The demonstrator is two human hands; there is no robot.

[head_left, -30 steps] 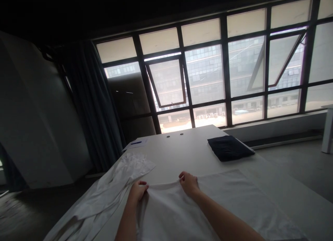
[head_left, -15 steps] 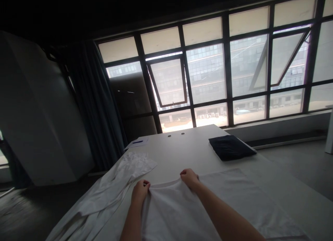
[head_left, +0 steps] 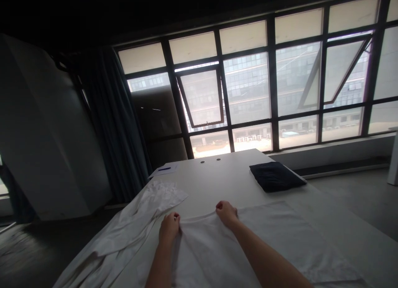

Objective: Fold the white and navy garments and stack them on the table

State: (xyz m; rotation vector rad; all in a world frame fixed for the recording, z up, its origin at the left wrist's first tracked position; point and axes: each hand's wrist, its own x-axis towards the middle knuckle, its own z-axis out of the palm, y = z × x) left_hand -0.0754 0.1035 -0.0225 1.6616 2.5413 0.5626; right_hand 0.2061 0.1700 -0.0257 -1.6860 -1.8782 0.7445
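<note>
so, a left hand (head_left: 169,229) closed, fingers curled and gripping the neckline of a white t-shirt (head_left: 214,250), and a right hand (head_left: 226,214) closed the same way on the opposite side of that neckline. the t-shirt lying spread on a white table (head_left: 214,176), bunched slightly between both hands. just beside it on the left, a crumpled white garment (head_left: 124,238), draped over the table's edge. farther along, a folded navy garment (head_left: 275,176) on the right, and a sheet of paper (head_left: 163,169) with a blue pen (head_left: 164,169) near the far left corner. beyond the table, large dark-framed windows (head_left: 245,89).
</note>
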